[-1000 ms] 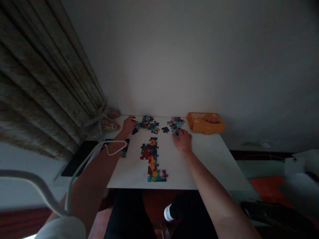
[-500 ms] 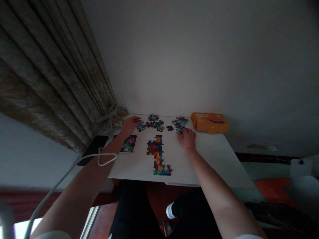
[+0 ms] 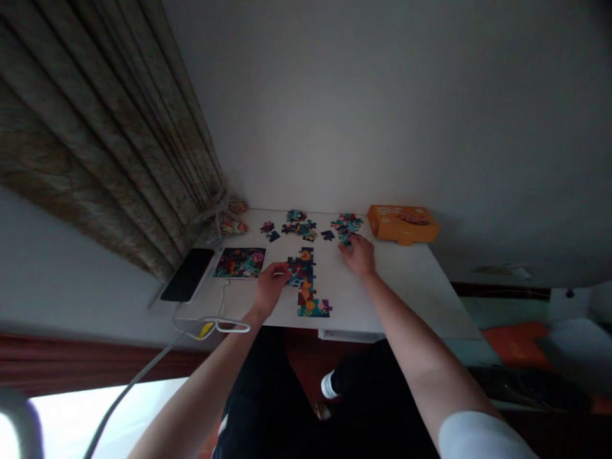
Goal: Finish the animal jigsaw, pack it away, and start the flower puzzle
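My left hand (image 3: 271,287) is closed in a pinch on a teal and white puzzle piece (image 3: 295,280), which it holds over the left side of the joined puzzle section (image 3: 306,290). That section runs as an upright strip with a short foot to the right. At the right-hand heap of loose puzzle pieces (image 3: 347,223), my right hand (image 3: 359,256) rests with thumb and fingers apart, touching the near pieces. A single dark blue piece (image 3: 327,235) lies left of it. More loose pieces (image 3: 300,228) are heaped at the back middle, with a few (image 3: 272,236) farther left.
A picture card (image 3: 239,262) lies on the white table (image 3: 406,287), left of the puzzle. Beyond it are a phone (image 3: 188,274) and a white cable (image 3: 234,324) crossing near my left forearm. An orange box (image 3: 403,224) stands at the back right against the wall.
My left hand has come from the back left toward me and right, bringing the teal and white piece to the joined section. My right hand stays by the right heap. The view has shifted slightly.
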### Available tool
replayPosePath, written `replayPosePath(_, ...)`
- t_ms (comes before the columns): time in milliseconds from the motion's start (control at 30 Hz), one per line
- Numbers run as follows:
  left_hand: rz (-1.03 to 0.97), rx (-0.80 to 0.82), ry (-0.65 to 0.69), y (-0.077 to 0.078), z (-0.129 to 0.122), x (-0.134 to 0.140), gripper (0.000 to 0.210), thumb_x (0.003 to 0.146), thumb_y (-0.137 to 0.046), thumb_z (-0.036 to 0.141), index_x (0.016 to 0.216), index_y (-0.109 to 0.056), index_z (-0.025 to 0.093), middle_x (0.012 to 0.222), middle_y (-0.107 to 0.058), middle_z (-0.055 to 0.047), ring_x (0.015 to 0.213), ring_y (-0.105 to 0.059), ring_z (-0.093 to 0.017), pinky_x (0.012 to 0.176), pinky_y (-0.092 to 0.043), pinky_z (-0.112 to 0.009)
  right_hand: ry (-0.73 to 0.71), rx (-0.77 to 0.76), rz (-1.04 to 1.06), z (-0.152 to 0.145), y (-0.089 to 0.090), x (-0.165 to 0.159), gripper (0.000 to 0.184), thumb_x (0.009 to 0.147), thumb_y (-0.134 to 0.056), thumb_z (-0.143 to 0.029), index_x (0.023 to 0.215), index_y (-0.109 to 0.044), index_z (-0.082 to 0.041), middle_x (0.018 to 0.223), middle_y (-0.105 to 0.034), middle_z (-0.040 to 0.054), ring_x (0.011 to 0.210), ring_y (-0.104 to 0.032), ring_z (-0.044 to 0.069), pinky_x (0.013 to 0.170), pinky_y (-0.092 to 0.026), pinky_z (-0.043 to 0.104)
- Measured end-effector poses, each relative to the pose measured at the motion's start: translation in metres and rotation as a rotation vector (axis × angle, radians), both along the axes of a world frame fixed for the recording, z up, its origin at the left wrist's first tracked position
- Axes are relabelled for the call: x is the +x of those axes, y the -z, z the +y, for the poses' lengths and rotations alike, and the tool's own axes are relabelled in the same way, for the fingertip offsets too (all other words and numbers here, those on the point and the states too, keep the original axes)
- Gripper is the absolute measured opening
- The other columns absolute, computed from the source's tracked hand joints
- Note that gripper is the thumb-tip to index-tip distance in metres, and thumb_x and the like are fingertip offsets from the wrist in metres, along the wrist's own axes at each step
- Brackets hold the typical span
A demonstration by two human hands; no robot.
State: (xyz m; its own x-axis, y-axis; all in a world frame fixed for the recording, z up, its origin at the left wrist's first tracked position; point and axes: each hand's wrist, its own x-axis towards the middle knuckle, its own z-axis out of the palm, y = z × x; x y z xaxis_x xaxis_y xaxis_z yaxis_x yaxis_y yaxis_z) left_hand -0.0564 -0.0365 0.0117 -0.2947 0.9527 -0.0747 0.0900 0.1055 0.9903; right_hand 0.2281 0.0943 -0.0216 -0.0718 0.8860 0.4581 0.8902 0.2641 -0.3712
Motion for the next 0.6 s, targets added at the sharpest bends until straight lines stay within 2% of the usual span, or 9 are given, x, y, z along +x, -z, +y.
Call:
replayPosePath(167, 0.077, 0.002, -0.015, 0.01, -0.031, -0.008, 0.029, 0.068, -0.075, 0.038, 0.09, -0.073, 0.019, 0.081, -0.073, -0.002, 0.069, -0.069, -0.016, 0.063, -0.052, -0.026, -0.222, -0.022, 0.067, -0.043, -0.006, -0.023, 0.03, 0.096, -0.063, -0.042, 0.113, -0.071, -0.019, 0.12, -0.072, 0.0147, 0.116, -0.064, 0.03, 0.106, -0.044, 0.047)
replayPosePath(233, 0.125, -0.012, 0.007, 0.012, -0.038, -0.01, 0.024, 0.07, -0.074, 0.035, 0.089, -0.073, 0.02, 0.082, -0.074, -0.002, 0.07, -0.07, -0.017, 0.064, -0.053, -0.026, -0.37, -0.069, 0.057, -0.069, -0.007, -0.041, 0.033, 0.096, -0.064, -0.043, 0.12, -0.071, -0.021, 0.131, -0.07, 0.0132, 0.124, -0.061, 0.028, 0.111, -0.042, 0.047)
replayPosePath(300, 0.16, -0.024, 0.042, 0.014, -0.044, -0.01, 0.02, 0.074, -0.071, 0.032, 0.089, -0.072, 0.02, 0.083, -0.075, -0.002, 0.07, -0.071, -0.017, 0.065, -0.054, -0.026, -0.505, -0.147, -0.021, -0.094, -0.007, -0.057, 0.039, 0.097, -0.063, -0.045, 0.131, -0.067, -0.026, 0.145, -0.062, 0.0109, 0.137, -0.054, 0.028, 0.117, -0.036, 0.053)
replayPosePath(433, 0.272, -0.008, 0.14, 0.017, -0.049, -0.004, 0.011, 0.08, -0.066, 0.023, 0.089, -0.072, 0.021, 0.085, -0.075, -0.001, 0.071, -0.072, -0.017, 0.068, -0.056, -0.027, -0.538, -0.286, -0.16, -0.12, -0.01, -0.071, 0.046, 0.101, -0.057, -0.047, 0.144, -0.059, -0.031, 0.158, -0.051, 0.0092, 0.147, -0.044, 0.032, 0.12, -0.026, 0.067)
replayPosePath(600, 0.589, 0.11, 0.189, 0.017, -0.053, 0.013, 0.016, 0.086, -0.059, 0.011, 0.092, -0.071, 0.02, 0.094, -0.073, -0.005, 0.081, -0.072, -0.018, 0.078, -0.056, -0.029, -0.504, -0.327, -0.209, -0.118, -0.016, -0.061, 0.045, 0.102, -0.056, -0.047, 0.146, -0.058, -0.035, 0.159, -0.049, 0.0073, 0.15, -0.04, 0.034, 0.119, -0.022, 0.074)
